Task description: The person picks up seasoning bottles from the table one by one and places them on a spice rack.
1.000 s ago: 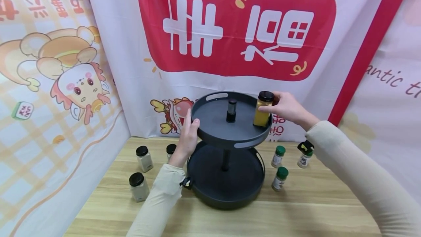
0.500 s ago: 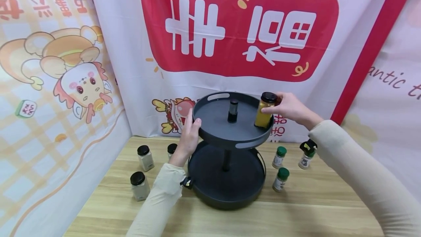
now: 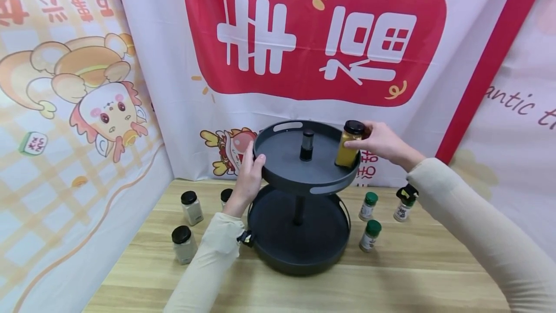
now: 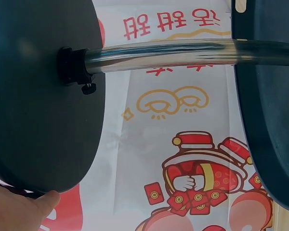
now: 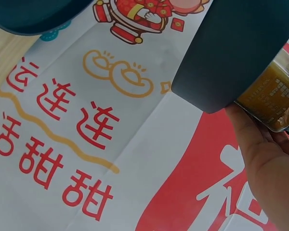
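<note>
The lower tray (image 3: 304, 250) sits nearest, a black-lidded jar (image 3: 184, 248) to its left. Above, the left hand (image 3: 249, 178) rests, fingers fairly straight, against the upper tray (image 3: 282, 156); the right hand (image 3: 384, 145) pinches a yellow-filled jar (image 3: 346, 152) just inside its right rim. Behind hangs a banner (image 3: 310, 57).

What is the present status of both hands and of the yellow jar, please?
Left hand against upper tray. Right hand gripping yellow jar. Jar at upper tray's right side; nothing visibly in its way.
</note>
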